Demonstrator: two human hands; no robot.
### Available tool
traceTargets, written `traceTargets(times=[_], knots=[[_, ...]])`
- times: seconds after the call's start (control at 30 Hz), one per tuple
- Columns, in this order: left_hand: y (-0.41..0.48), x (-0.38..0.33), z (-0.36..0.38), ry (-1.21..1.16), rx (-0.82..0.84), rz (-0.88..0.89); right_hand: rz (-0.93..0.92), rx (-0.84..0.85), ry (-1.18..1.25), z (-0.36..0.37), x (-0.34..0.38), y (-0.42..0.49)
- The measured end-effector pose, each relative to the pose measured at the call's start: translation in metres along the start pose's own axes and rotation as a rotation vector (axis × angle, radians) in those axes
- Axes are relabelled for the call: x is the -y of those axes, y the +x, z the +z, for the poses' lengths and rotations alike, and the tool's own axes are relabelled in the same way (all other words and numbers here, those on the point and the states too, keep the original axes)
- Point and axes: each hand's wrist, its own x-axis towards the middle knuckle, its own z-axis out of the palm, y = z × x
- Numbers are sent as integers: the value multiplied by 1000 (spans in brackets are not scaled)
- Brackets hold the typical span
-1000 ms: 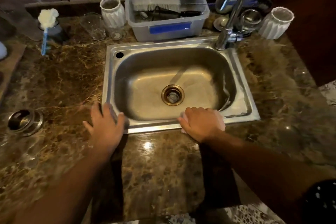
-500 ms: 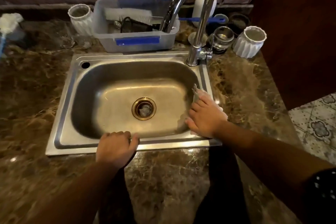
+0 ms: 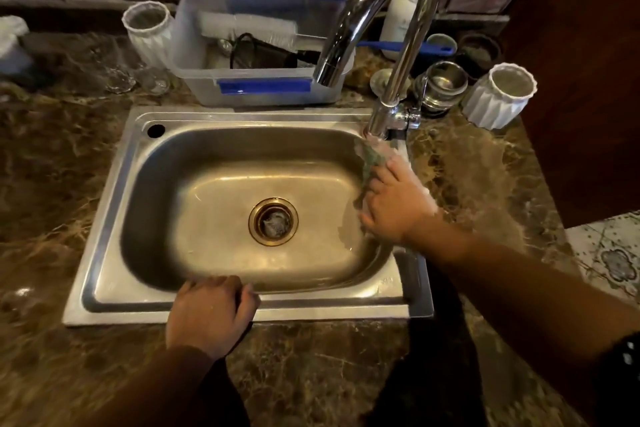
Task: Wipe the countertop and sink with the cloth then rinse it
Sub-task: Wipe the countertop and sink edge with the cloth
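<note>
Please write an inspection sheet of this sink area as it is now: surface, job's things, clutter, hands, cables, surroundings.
Surface: brown marble countertop, glossy; steel sink, basin holds no dishes.
Job's things: cloth pressed on the sink's right rim, just below the faucet base; no water seen running.
Clutter: plastic tub with brushes; two white ribbed cups, glasses and a steel cup behind the sink.
Hands: right hand flat on the cloth; left hand resting on the sink's front rim.
Cables: nothing seen.
Surroundings: brick wall behind; patterned floor tiles at right.
</note>
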Motion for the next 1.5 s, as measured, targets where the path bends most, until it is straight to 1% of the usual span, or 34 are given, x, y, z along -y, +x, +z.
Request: traceTargets(times=[0.1,0.23,0.3,0.37,0.47,0.57,0.7,0.8,0.93,1.0,1.1,1.17,1.23,1.3,1.37,1.43,1.5], knots=[[1,1,-3,-10,25,-24,113,45,229,-1,40,-49],[0,-1,-5,-7,28,-28,315,-48,472,3,104,-100],[0,0,-4,-16,36,-27,388,-71,533,6,121,-107],[0,1,-4,-30,35,-25,411,-97,528,6,120,-107],[1,2,-2,-48,31,-25,349,-110,466,8,94,-93],[1,2,0,-48,18,-24,271,-133,384,11,45,-55],[2,2,1,-44,2,-17,83,-227,337,20,-22,-2],[2,3,2,-40,8,-6,24,-249,314,16,-41,20],[2,2,0,-24,27,8,90,-197,278,8,-23,11],[2,1,-3,-40,35,-6,131,-116,233,9,1,-18],[3,1,-4,-41,30,-15,115,20,163,6,50,-63],[2,1,-3,-38,36,-16,154,73,262,0,82,-77],[2,2,-1,-35,30,-19,163,42,421,-8,105,-82],[2,4,3,-37,26,-11,71,27,471,-14,108,-83],[3,4,5,-23,13,-4,-21,56,443,-11,88,-79],[2,5,7,-15,19,3,-129,95,329,-3,57,-64],[1,6,9,1,5,9,-234,75,207,-1,28,-41]])
